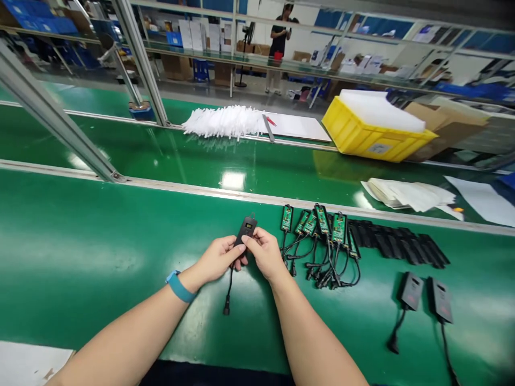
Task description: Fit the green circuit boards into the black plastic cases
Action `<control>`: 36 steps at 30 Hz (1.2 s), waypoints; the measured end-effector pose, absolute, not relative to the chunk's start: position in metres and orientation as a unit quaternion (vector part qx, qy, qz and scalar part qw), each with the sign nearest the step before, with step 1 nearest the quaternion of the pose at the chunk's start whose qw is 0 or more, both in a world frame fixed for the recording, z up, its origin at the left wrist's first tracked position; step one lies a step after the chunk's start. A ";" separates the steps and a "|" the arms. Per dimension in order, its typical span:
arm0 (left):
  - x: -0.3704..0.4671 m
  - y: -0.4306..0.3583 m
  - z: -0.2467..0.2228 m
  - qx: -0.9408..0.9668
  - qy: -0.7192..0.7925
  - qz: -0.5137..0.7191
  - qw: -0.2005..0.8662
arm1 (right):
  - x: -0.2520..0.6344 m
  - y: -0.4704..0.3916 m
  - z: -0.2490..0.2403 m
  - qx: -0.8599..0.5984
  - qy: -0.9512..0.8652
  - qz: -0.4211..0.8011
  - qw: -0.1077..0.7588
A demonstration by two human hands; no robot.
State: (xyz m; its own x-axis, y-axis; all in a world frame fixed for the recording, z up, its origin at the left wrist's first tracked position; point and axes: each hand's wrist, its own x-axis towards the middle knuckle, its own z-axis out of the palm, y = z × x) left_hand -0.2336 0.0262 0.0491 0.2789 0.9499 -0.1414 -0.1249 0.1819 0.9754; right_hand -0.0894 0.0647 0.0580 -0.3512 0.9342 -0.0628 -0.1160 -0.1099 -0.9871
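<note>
Between my two hands is a small black controller box (246, 228) with a little display window, a loop at its top and a short cable (229, 287) hanging down to a black connector. My left hand (221, 258) grips it from the left side, thumb on its lower front. From the right, my right hand (263, 252) holds it too, its thumb pressing the face. To the right lie several open units with green circuit boards (339, 229) and tangled black cables. Beside those, black housing covers (396, 242) are laid in overlapping rows.
Two closed controllers (411, 291) with cables lie at the right. Behind the rail are pale sheets (410, 194), a yellow bin (370, 134), a pile of white strips (227, 122) and a metal post (76, 118). A person (280, 40) stands in the background.
</note>
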 end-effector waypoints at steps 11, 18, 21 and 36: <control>-0.241 0.029 0.042 0.467 0.424 0.453 0.630 | -0.086 0.066 0.059 -0.386 -0.492 0.622 0.471; -0.239 0.039 0.040 0.368 0.439 0.520 0.634 | -0.087 0.067 0.060 -0.352 -0.397 0.702 0.474; -0.240 0.041 0.041 0.360 0.432 0.525 0.639 | -0.085 0.067 0.063 -0.343 -0.390 0.718 0.464; -0.240 0.039 0.045 0.368 0.437 0.512 0.641 | -0.089 0.060 0.072 -0.336 -0.423 0.724 0.430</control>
